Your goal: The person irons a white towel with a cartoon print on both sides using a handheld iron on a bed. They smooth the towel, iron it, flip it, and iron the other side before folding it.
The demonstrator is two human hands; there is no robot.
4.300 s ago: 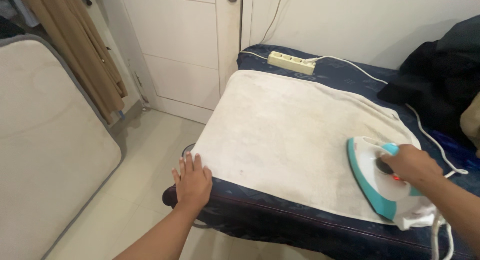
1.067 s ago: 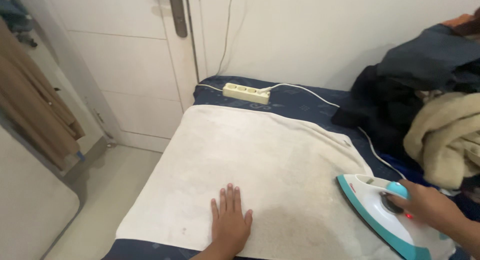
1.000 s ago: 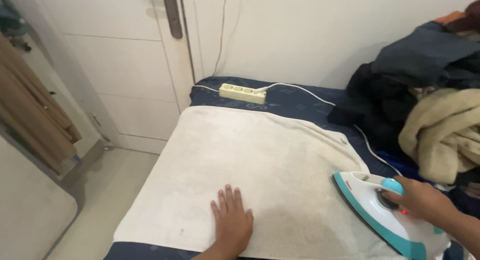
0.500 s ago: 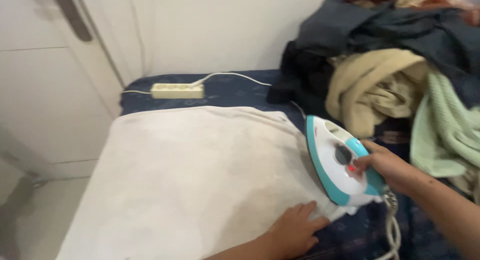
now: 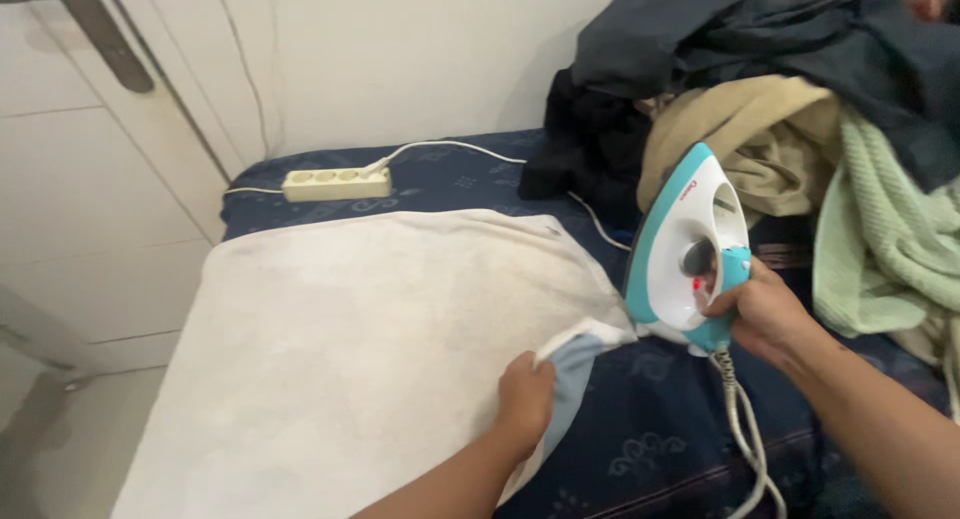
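The right hand [image 5: 762,309] is clamped around the handle of a white and teal iron [image 5: 688,251], which stands tipped up on its heel on the dark blue patterned mattress [image 5: 640,429], its nose pointing up toward the clothes behind it and a small red light glowing near the handle. The iron's cord [image 5: 745,439] hangs down from its heel, just under that hand, and runs off the lower edge of the view. The left hand [image 5: 526,397] is closed on the right-hand corner of the off-white towel [image 5: 360,329], pinching it so that the corner folds over and shows a pale blue underside. That lifted corner lies between the two hands, just beside the heel of the iron. The towel spreads flat over the mattress to the left of both hands. Behind the iron, crowding the right side of the mattress, lies a heap of clothes: a beige garment [image 5: 750,139], a light green knit [image 5: 880,239] and dark cloth [image 5: 780,39] on top. At the far edge, near the white wall, lies a cream power strip [image 5: 336,184] with a white cable plugged into it. A white door with a grey handle [image 5: 95,34] stands at the upper left.
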